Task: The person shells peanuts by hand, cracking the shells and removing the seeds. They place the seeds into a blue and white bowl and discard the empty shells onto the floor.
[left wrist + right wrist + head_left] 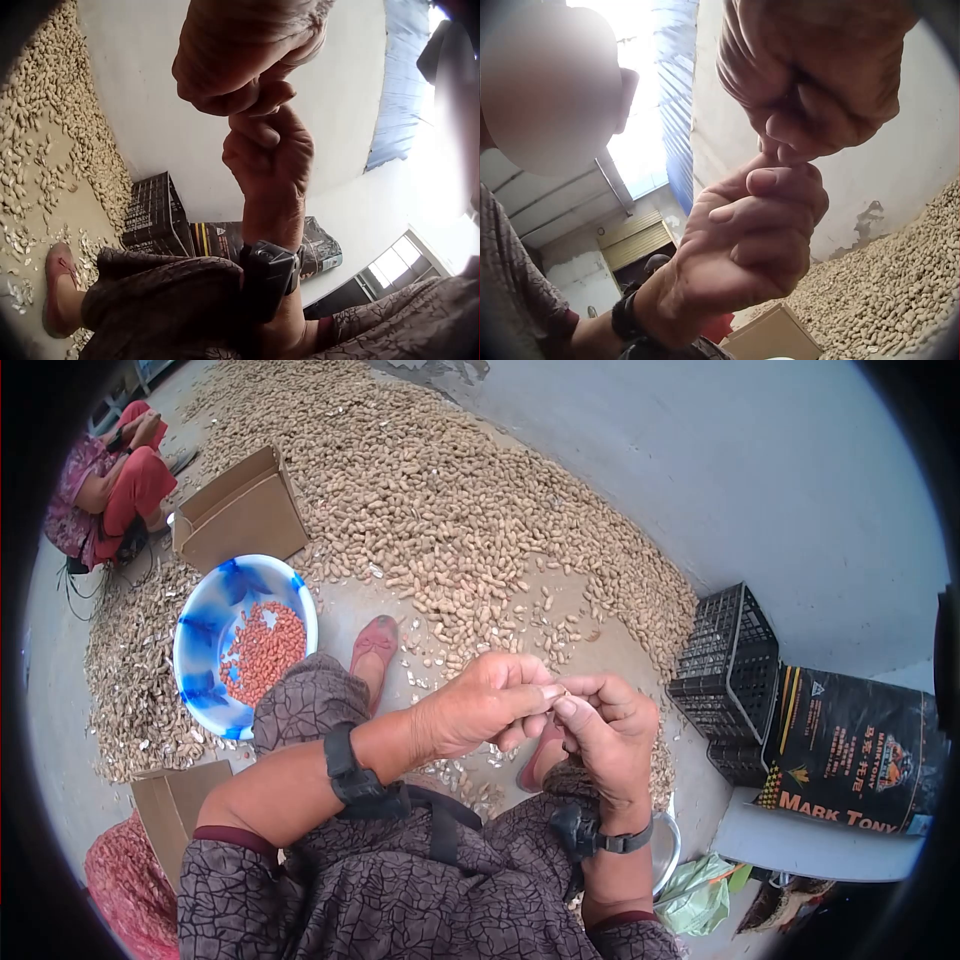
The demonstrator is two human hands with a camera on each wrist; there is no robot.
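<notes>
Over the lap, my left hand (490, 705) and right hand (615, 730) meet fingertip to fingertip. Both thumbs and forefingers pinch a small peanut (560, 694), which the fingers mostly cover. In the left wrist view, the left hand (247, 56) sits above the right hand (274, 161), their curled fingers overlapping. From the right wrist, the left hand (742, 247) shows its palm side beneath the right hand (817, 82). A blue and white basin (190, 660) of reddish shelled peanuts (265, 655) stands beyond the left knee.
Unshelled peanuts (420, 510) form a wide heap along the wall. Empty shells (130, 690) lie left of the basin, near a cardboard box (245, 525). At right are a black plastic crate (725, 660) and a printed sack (850, 755). Another person (110, 490) sits at upper left.
</notes>
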